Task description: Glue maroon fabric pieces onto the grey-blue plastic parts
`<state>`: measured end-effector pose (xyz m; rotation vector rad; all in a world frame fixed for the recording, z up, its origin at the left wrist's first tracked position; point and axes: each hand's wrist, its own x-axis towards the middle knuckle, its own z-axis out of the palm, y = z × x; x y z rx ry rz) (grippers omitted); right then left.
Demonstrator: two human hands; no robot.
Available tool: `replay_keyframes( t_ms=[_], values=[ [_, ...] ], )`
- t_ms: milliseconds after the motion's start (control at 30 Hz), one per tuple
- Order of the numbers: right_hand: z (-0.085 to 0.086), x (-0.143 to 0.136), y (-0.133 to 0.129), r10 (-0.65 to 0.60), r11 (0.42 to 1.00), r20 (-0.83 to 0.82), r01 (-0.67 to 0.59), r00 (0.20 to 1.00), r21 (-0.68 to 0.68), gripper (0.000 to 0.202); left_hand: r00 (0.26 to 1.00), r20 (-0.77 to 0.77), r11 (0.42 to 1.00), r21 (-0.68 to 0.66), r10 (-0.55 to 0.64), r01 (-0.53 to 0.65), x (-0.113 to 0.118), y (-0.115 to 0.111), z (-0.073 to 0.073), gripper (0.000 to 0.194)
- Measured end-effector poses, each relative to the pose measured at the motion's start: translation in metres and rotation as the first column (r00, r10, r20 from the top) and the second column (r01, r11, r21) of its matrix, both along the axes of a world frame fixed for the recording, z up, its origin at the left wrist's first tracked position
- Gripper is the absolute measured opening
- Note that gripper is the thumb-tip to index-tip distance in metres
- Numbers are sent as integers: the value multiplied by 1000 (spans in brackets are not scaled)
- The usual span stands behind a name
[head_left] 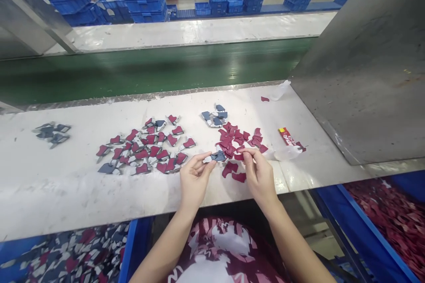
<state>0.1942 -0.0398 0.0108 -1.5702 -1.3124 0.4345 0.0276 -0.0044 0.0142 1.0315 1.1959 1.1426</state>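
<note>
My left hand point(195, 177) pinches a blue-grey and white piece point(217, 156) by its white end, above the white table. Close on its right, my right hand point(260, 174) has thumb and fingers closed on a small dark red piece point(239, 156). A pile of dark red pieces point(229, 141) lies just beyond both hands. Behind that sits a small group of blue-grey and white pieces point(217, 117). Left of my left hand spreads a large group of red, grey and white pieces point(149, 148).
A green belt point(199, 68) runs behind the table point(83, 199). A metal panel point(372, 62) stands at right, near a red packet point(286, 136). Blue bins of pieces sit below at left point(133, 247) and right point(372, 230). More grey pieces point(53, 133) lie far left.
</note>
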Motion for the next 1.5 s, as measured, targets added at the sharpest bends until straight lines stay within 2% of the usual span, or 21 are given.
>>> replay_keyframes(
  t_ms=[67,133,200,267,633,867,1100,1267,1500],
  values=[
    [10,-18,-1,-1,998,-250,-15,968,-63,23,1000,3,1000,20,19,-19,2,-4,0,33],
    [16,-31,-1,-14,994,-433,-36,901,-108,29,1000,1,999,31,27,-27,3,-7,1,32],
    [19,-38,-1,-31,991,-524,-44,851,-130,31,1000,2,999,42,22,-22,2,-8,2,30],
    [19,-41,0,-38,990,-546,-41,837,-133,29,1000,5,998,57,13,-13,1,-9,4,29],
    [20,-45,0,-56,992,-470,-5,881,-127,27,998,-63,994,111,14,-7,-6,-11,8,24],
    [21,-46,-3,-61,992,-476,2,877,-122,25,998,-55,989,145,0,8,-5,-8,13,22],
    [20,-46,-4,-54,991,-451,-8,891,-136,25,995,-97,987,159,-10,26,-8,-10,8,23],
    [20,-46,-4,-53,996,-310,28,949,-83,20,990,-140,984,172,-15,39,-11,-9,11,26],
    [20,-47,-6,-17,999,-124,21,992,25,12,997,-65,987,158,38,-27,-7,-6,18,20]
  ],
)
